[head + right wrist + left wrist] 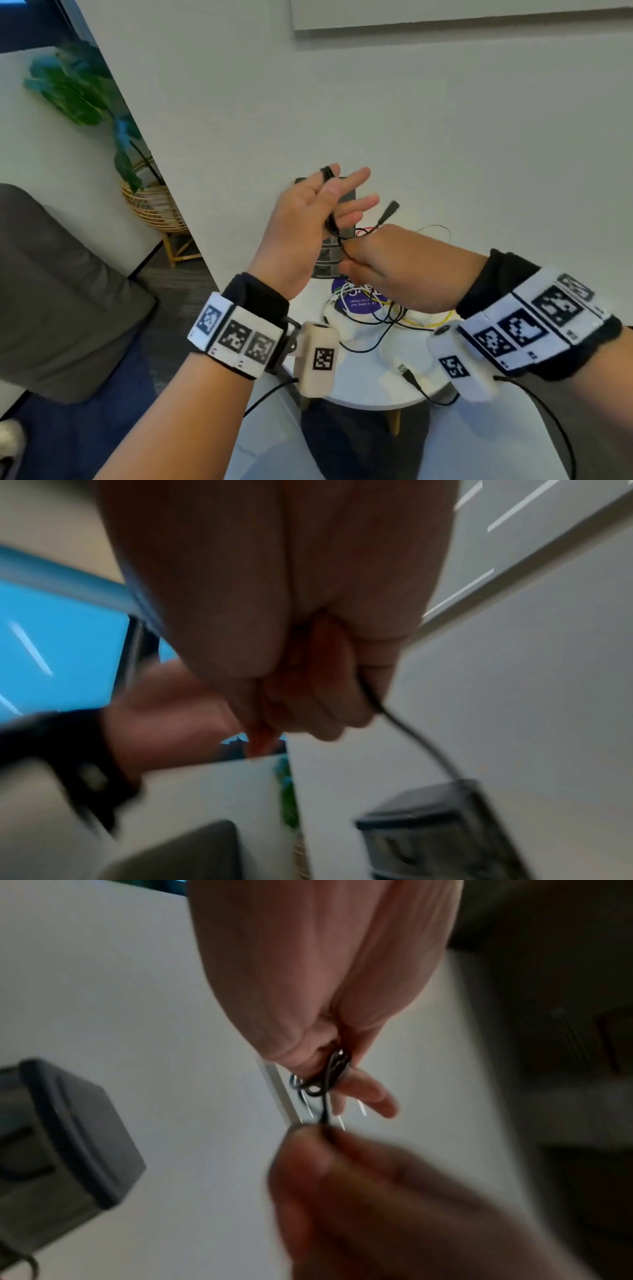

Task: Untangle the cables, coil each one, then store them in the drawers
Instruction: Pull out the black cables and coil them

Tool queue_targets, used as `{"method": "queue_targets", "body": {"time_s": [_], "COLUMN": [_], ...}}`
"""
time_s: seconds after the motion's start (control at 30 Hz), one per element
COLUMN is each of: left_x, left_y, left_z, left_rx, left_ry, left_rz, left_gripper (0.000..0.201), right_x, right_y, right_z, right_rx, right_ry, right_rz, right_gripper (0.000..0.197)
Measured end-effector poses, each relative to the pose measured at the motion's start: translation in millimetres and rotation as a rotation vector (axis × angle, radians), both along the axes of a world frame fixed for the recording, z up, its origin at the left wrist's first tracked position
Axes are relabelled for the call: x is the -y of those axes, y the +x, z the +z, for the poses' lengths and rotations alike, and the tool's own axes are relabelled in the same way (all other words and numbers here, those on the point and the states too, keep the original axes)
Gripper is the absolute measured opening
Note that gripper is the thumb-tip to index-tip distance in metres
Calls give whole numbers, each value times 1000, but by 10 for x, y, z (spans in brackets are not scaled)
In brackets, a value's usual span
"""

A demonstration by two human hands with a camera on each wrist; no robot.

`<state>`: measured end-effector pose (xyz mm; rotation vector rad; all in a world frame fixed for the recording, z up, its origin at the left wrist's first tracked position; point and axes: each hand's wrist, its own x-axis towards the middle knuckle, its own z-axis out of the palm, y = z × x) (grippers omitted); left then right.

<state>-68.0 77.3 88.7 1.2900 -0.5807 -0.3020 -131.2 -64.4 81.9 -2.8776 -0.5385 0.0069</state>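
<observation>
Currently we are winding the thin black cable (334, 224) around our left hand (308, 219), held upright above the round white worktop (370, 387) so the loops are hanging free of the clutter below. The left grip is acting as a spool: turns are sitting around the forefinger with the thumb pressing them in place, while the other fingers (359, 202) are spreading out of the way. Our right hand (394, 263) is pinching the loose run of the same cable just beside the left palm, keeping it taut so each turn lies snug; the barrel-shaped black plug (390, 207) is sticking up past the right knuckles. Below, the tangle of yellow, white, red and black wires (387, 310) is lying on the worktop, seemingly waiting its turn. The small dark grey drawer unit (325, 263) is standing behind our hands, against the wall, and whether any drawer is open we cannot tell.
</observation>
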Motion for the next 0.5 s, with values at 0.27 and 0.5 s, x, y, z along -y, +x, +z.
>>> {"method": "queue_targets", "body": {"time_s": [0.27, 0.5], "left_x": [87, -22], "left_y": [-37, -78], "left_z": [-65, -65], "left_rx": [31, -31], "left_ry": [-14, -37], "left_rz": [7, -13], "left_gripper": [39, 23], "right_x": [119, 596], "right_y": [0, 84], "right_z": [-103, -321], "right_rx": [-100, -22], "right_ry": [1, -44], "right_rz": [-42, -336], "right_gripper": [27, 38]}}
